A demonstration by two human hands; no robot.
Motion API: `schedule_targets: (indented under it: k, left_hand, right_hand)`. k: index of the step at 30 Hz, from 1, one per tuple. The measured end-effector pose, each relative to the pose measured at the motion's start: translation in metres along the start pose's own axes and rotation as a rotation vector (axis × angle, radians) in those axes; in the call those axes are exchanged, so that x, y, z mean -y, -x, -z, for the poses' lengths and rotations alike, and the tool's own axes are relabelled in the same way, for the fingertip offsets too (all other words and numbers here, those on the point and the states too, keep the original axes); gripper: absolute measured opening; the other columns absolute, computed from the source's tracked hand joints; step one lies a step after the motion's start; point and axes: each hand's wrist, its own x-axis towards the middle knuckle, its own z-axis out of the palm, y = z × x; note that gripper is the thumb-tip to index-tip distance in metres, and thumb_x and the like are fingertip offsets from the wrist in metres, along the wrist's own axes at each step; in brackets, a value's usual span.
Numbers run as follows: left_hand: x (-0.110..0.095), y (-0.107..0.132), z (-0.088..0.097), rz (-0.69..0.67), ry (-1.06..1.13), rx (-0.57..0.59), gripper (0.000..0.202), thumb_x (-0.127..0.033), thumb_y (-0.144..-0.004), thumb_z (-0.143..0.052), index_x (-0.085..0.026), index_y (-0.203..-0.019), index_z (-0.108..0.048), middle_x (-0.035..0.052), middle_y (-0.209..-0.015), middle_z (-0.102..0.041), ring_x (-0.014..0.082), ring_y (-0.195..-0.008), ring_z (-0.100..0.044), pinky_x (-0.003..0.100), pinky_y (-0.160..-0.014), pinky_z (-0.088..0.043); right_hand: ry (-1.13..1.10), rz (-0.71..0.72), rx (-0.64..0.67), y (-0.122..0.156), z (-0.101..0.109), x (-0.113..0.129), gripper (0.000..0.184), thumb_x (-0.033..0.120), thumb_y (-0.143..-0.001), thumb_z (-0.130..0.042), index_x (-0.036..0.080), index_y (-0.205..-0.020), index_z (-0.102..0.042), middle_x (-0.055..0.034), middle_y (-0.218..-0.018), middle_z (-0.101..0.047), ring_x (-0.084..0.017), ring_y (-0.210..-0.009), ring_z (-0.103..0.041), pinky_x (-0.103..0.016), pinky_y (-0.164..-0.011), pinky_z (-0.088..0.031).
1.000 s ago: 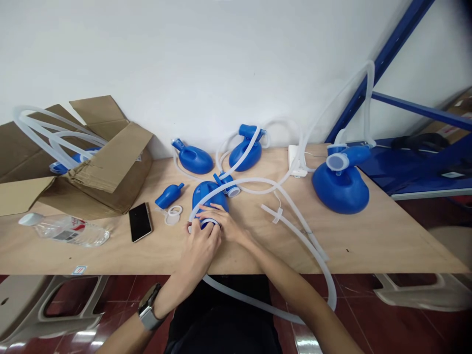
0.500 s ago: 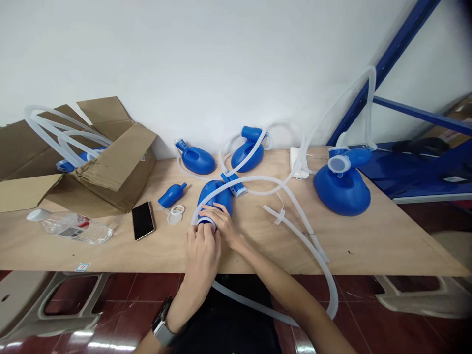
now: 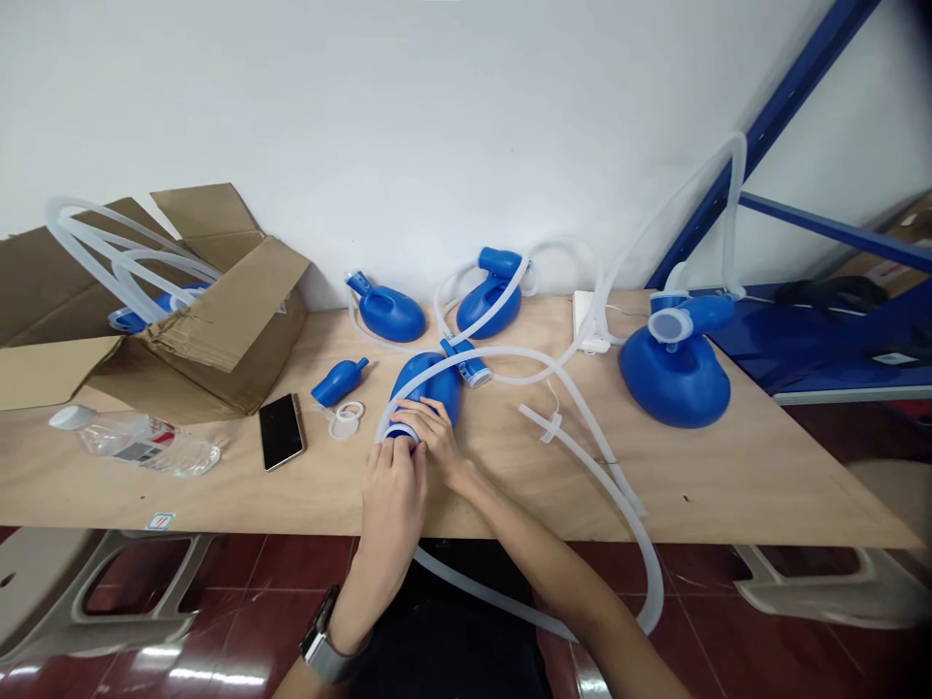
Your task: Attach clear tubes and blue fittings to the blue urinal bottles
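Note:
A blue plastic urinal bottle (image 3: 428, 375) lies on the table in front of me, its round mouth with a white ring (image 3: 402, 428) turned towards me. My left hand (image 3: 394, 490) is closed at the near edge of that mouth, fingertips bent over the rim and partly hidden. From the right, my right hand (image 3: 435, 435) wraps round the neck. A clear soft tube (image 3: 502, 351) passes over the bottle and loops down past the table's front edge. Left of the hands are a loose blue spout piece (image 3: 339, 382) and a white ring with a cap (image 3: 346, 419).
An open cardboard box (image 3: 240, 364) holds more blue bottles and tubes. Near it lie a water bottle (image 3: 146, 445) and a phone (image 3: 282, 432). Blue urinals (image 3: 393, 313) stand along the wall, another (image 3: 674, 379) at right. A white power strip (image 3: 588, 320) lies behind; blue rack posts (image 3: 772, 126) rise at right.
Both hands and the bottle's mouth have shifted very slightly up and left in view. The grip on the bottle looks the same.

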Motion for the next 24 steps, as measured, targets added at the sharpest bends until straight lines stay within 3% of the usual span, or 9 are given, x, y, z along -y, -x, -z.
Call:
schedule_targets:
  k: [8,16,20,24]
  left_hand:
    - [-0.002,0.003,-0.011,-0.036,-0.05,-0.009,0.021,-0.019,-0.105,-0.037,-0.021,-0.089,-0.05,0.0082,-0.082,-0.058,0.0259,-0.075,-0.052,0.04,-0.07,-0.043]
    - [0.015,-0.002,-0.011,-0.075,0.091,0.017,0.018,-0.02,-0.103,-0.037,-0.024,-0.087,-0.044,0.0069,-0.083,-0.057,0.0254,-0.076,-0.052,0.039,-0.07,-0.044]
    - [0.017,-0.005,0.0,0.0,0.19,0.03,0.019,-0.023,-0.102,-0.037,-0.025,-0.083,-0.041,0.0044,-0.078,-0.055,0.0237,-0.072,-0.052,0.038,-0.067,-0.044]
    - [0.004,-0.004,0.027,0.025,0.333,0.121,0.022,-0.025,-0.102,-0.039,-0.025,-0.081,-0.042,0.0002,-0.072,-0.052,0.02,-0.067,-0.053,0.035,-0.064,-0.044]
  right_hand:
    - [-0.025,0.001,0.052,0.001,0.001,-0.006,0.026,0.02,-0.102,-0.047,0.021,-0.12,-0.066,-0.0121,-0.122,-0.077,-0.024,-0.126,-0.068,-0.044,-0.111,-0.044]
    - [-0.004,0.022,0.072,-0.002,-0.007,-0.01,0.03,0.015,-0.098,-0.047,0.021,-0.12,-0.067,-0.0117,-0.125,-0.077,-0.023,-0.123,-0.07,-0.044,-0.11,-0.044]
    - [0.005,0.012,0.055,-0.003,-0.011,-0.011,0.028,0.018,-0.098,-0.049,0.021,-0.119,-0.067,-0.0107,-0.12,-0.078,-0.024,-0.12,-0.071,-0.044,-0.109,-0.044]
    - [0.002,0.027,0.023,-0.011,-0.009,-0.016,0.022,0.025,-0.099,-0.053,0.022,-0.113,-0.069,-0.0105,-0.114,-0.079,-0.024,-0.112,-0.073,-0.044,-0.108,-0.045]
